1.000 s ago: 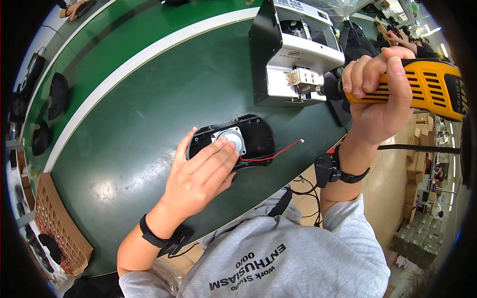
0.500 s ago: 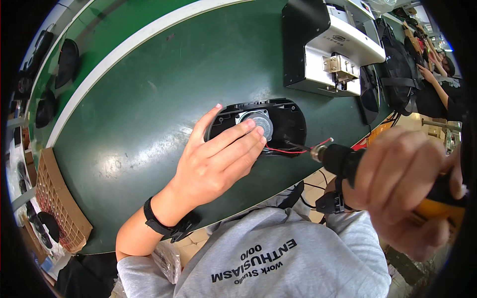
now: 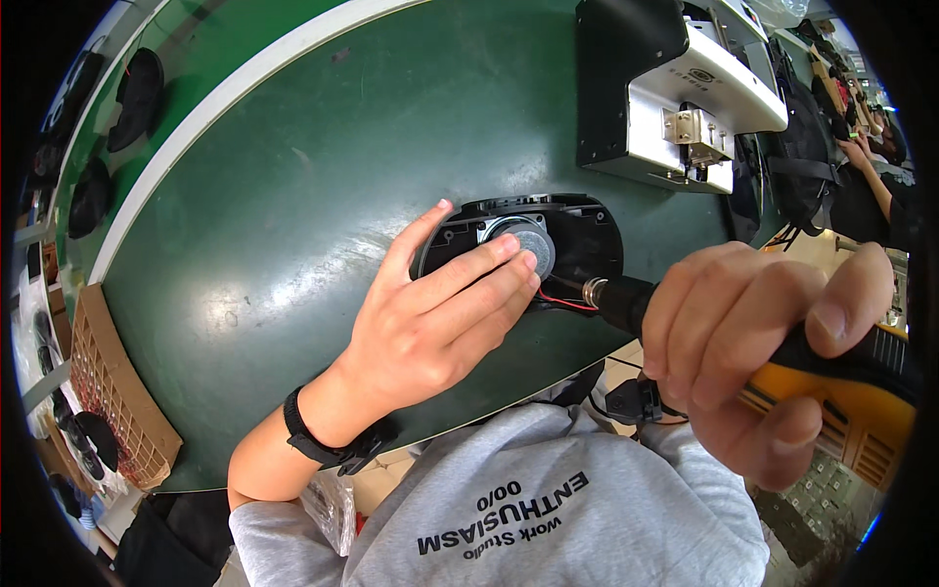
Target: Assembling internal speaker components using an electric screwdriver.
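A round metal-backed speaker driver (image 3: 537, 256) sits in an oval black plastic housing (image 3: 589, 240) on the green table. My left hand (image 3: 430, 328) holds them there, several fingertips pressed on the driver's back and one outer finger stretched to the housing's rim; the thumb is hidden. In my right hand (image 3: 753, 333) is a black and yellow electric screwdriver (image 3: 817, 377), fingers wrapped round its body. Its chuck (image 3: 594, 292) is at the housing's near side, bit directed toward the driver's edge; whether the bit touches a screw is too small to tell. A red wire (image 3: 569, 304) runs beside it.
A black and silver machine (image 3: 665, 108) stands at the far right of the table (image 3: 293, 196). A cardboard divider tray (image 3: 122, 391) is at the left edge. More black housings (image 3: 137, 98) lie beyond the white rail (image 3: 196, 122). Another person's arm (image 3: 871, 176) shows far right.
My right hand has brought the screwdriver leftward, its tip now beside the driver within the housing. The left hand keeps its hold. The view has shifted slightly.
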The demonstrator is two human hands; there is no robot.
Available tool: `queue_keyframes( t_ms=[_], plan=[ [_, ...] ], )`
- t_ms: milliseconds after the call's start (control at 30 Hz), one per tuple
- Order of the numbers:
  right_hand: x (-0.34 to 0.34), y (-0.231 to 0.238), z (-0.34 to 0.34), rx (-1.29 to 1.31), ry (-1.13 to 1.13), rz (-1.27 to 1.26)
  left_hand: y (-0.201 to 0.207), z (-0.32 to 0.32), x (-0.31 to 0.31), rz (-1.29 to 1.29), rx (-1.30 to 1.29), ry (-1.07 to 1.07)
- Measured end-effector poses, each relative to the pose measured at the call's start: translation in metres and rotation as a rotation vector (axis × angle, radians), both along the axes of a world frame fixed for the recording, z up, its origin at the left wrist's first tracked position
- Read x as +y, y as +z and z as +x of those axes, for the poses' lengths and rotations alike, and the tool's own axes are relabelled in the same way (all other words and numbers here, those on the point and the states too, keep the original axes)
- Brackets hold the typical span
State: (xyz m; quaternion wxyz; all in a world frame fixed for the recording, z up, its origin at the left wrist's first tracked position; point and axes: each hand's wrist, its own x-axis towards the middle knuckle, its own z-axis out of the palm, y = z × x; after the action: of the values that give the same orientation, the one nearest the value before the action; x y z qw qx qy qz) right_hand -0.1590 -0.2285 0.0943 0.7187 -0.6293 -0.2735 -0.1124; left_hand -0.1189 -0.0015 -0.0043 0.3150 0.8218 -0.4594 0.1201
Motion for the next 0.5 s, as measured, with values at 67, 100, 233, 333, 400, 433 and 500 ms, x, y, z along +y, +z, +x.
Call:
queue_keyframes(
  t_ms=[67,100,233,333,400,433,500],
  plan=[
    [0.004,-0.003,0.007,0.002,-0.004,-0.006,0.0,0.001,0.0,-0.004,0.005,-0.003],
    [0.005,-0.005,0.01,0.003,-0.004,-0.009,0.0,0.001,0.0,-0.008,0.009,-0.002],
    [0.007,-0.008,0.015,0.006,-0.008,-0.024,0.001,0.002,0.0,-0.003,0.009,-0.007],
    [0.0,-0.009,0.015,0.006,-0.007,-0.033,0.0,0.001,0.001,0.0,0.005,-0.007],
    [0.001,-0.009,0.013,0.004,-0.006,-0.04,0.001,0.0,0.001,0.001,0.006,-0.003],
    [0.0,-0.008,0.009,0.003,-0.007,-0.043,0.0,0.0,0.0,0.002,0.005,-0.004],
    [0.002,-0.009,0.012,0.002,-0.01,-0.051,0.0,0.0,0.0,-0.003,-0.003,-0.008]
  ],
)
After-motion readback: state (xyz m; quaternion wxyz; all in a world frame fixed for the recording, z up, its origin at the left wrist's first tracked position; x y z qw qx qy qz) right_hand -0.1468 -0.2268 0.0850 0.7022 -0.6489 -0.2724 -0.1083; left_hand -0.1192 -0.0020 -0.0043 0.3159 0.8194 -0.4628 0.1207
